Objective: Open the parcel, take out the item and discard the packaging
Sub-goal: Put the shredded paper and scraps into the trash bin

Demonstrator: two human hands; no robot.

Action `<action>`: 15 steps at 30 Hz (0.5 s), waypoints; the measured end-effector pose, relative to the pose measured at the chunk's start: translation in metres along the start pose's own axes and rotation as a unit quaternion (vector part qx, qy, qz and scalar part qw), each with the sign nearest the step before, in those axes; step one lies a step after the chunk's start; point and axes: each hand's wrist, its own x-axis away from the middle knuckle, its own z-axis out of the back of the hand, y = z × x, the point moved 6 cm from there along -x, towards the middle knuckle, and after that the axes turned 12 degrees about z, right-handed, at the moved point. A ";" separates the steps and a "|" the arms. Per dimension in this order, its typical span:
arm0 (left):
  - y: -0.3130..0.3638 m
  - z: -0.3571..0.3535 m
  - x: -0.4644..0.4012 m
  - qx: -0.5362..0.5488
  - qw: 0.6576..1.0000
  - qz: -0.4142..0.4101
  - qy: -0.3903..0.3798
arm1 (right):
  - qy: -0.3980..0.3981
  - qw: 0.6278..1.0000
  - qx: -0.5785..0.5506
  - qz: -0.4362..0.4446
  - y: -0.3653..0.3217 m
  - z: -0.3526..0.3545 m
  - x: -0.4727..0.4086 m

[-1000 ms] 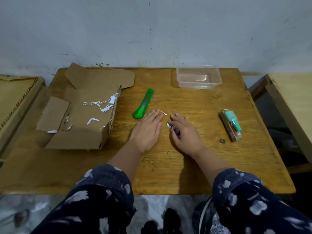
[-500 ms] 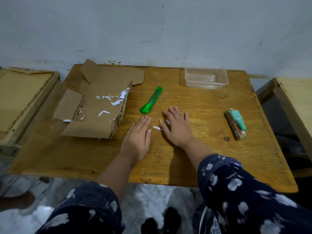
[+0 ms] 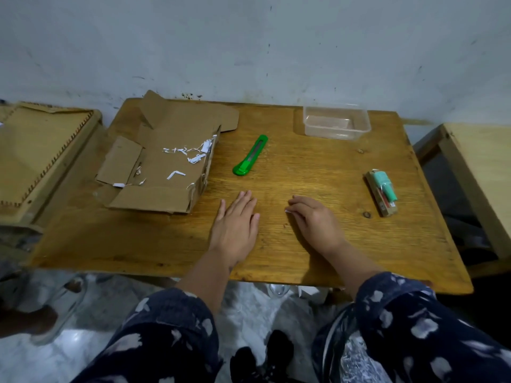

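Note:
The opened brown cardboard box lies flattened at the table's left, with several white paper shreds scattered on it. The taken-out item, a mint-green object on a brown card, lies at the right. My left hand rests flat on the table, palm down, fingers together, holding nothing. My right hand is beside it, fingers curled, with a small white paper scrap pinched at its fingertips. A green utility knife lies just beyond my hands.
A clear plastic container stands at the back right. Another wooden table is on the right, and a wooden tray-like board on the left. A sandalled foot shows on the floor at lower left.
My right hand has curled its fingers and slid toward me, gathering a paper scrap. My left hand stays flat. The view has shifted back and left.

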 end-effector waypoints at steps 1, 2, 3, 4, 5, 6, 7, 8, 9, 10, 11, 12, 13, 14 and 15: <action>0.005 -0.002 0.001 -0.002 1.000 -0.003 -0.006 | 0.009 1.000 0.003 0.000 0.001 0.006 0.003; 0.009 -0.003 0.002 -0.004 1.000 -0.005 -0.011 | 0.016 1.000 0.003 -0.004 0.001 0.011 0.006; 0.012 -0.004 0.003 -0.007 1.000 -0.005 -0.015 | 0.021 1.000 0.001 -0.013 0.001 0.016 0.007; 0.013 -0.006 0.004 -0.013 1.000 -0.003 -0.017 | 0.023 0.999 0.002 -0.023 0.001 0.019 0.006; 0.014 -0.007 0.004 -0.020 1.000 0.000 -0.018 | 0.013 0.999 0.013 -0.027 0.001 0.020 0.005; 0.014 -0.007 0.005 -0.026 0.999 0.000 -0.019 | -0.017 0.999 0.036 -0.030 0.001 0.018 0.004; 0.014 -0.008 0.005 -0.031 0.999 -0.001 -0.021 | -0.062 0.996 0.063 -0.032 0.000 0.014 0.003; 0.014 -0.007 0.005 -0.033 0.999 -0.001 -0.023 | -0.110 0.990 0.083 -0.036 -0.001 0.009 0.004; 0.014 -0.007 0.005 -0.034 0.999 -0.001 -0.026 | -0.148 0.984 0.090 -0.041 -0.002 0.006 0.007; 0.015 -0.007 0.006 -0.037 0.999 0.000 -0.030 | -0.171 0.980 0.090 -0.045 -0.003 0.005 0.010; 0.016 -0.006 0.006 -0.039 0.999 0.001 -0.034 | -0.185 0.978 0.087 -0.044 -0.004 0.006 0.013; 0.017 -0.006 0.007 -0.041 0.999 0.002 -0.036 | -0.200 0.975 0.082 -0.040 -0.005 0.007 0.015; 0.018 -0.005 0.008 -0.041 0.998 0.004 -0.038 | -0.225 0.971 0.074 -0.040 -0.006 0.009 0.018; 0.019 -0.005 0.008 -0.040 0.998 0.005 -0.038 | -0.257 0.963 0.061 -0.048 -0.006 0.010 0.020; 0.021 -0.005 0.009 -0.040 0.998 0.008 -0.039 | -0.292 0.953 0.051 -0.061 -0.006 0.012 0.022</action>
